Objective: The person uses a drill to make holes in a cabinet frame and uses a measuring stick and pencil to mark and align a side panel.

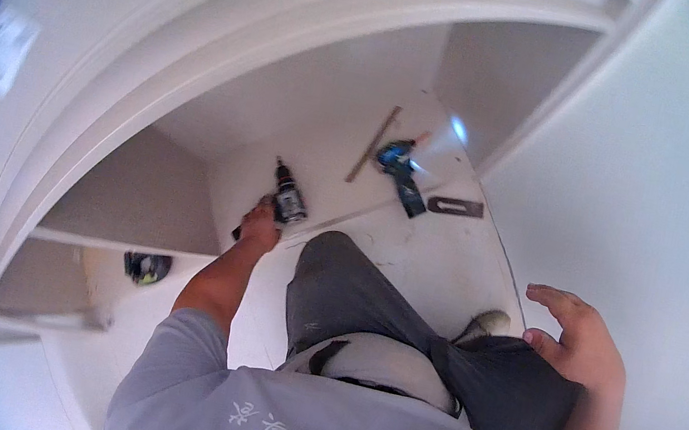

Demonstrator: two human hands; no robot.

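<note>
My left hand (260, 225) is wrapped round the handle of a black and grey cordless drill (290, 201), which lies on the white cabinet floor with its chuck pointing away from me. Part of the handle is hidden under the fingers. Away from any tool, my right hand (570, 336) is held up beside my right thigh, thumb and fingers apart, near the white panel on the right. Farther in and to the right of the drill lies a blue and black cordless driver (402, 177), its lamp lit.
A thin wooden strip (373, 145) lies left of the driver, and a dark flat piece with a slot (455, 207) lies right of it. A black and green object (146, 268) sits at lower left. The curved cabinet frame (284, 34) arches ahead; a tall white panel (641, 203) stands right.
</note>
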